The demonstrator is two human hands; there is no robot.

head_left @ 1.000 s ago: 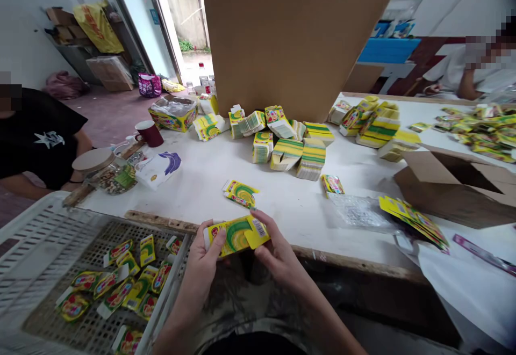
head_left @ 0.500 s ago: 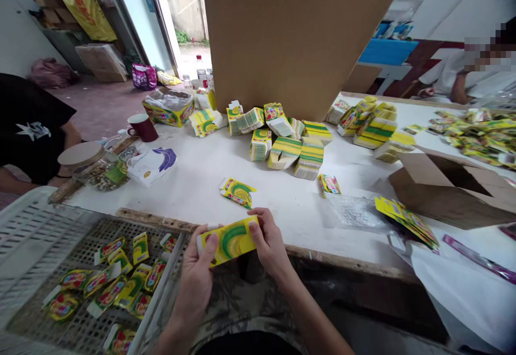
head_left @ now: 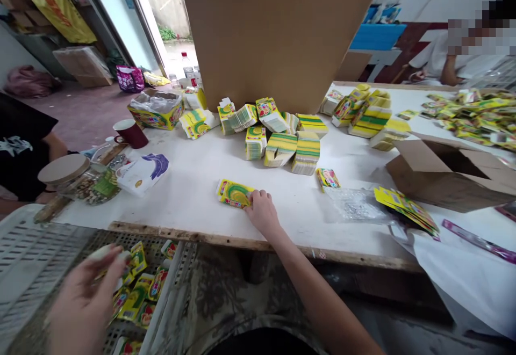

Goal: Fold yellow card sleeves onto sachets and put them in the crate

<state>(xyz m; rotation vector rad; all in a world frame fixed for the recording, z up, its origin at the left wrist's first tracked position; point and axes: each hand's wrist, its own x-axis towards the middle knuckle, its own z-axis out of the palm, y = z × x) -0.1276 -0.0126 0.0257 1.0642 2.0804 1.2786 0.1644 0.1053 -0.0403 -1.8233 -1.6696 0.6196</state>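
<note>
My right hand (head_left: 261,211) reaches onto the white table (head_left: 193,199). Its curled fingers rest on the right edge of a flat yellow-and-green carton (head_left: 233,193) lying there. My left hand (head_left: 83,304) hovers low at the left over the white plastic crate (head_left: 24,247), blurred by motion. Something pale shows at its fingertips, too smeared to name. Several folded yellow boxes (head_left: 139,285) lie in the crate under it.
Stacks of flat cartons (head_left: 282,148) sit mid-table before a tall cardboard sheet (head_left: 278,33). An open cardboard box (head_left: 447,175), a clear plastic bag (head_left: 355,207) and loose cartons (head_left: 405,210) lie right. A red mug (head_left: 131,132), a jar (head_left: 76,178) and a person in black (head_left: 20,151) are on the left.
Both hands held a yellow box in front of me. Now the left hand has swung down-left over the crate, and the right hand has reached forward to the flat carton on the table.
</note>
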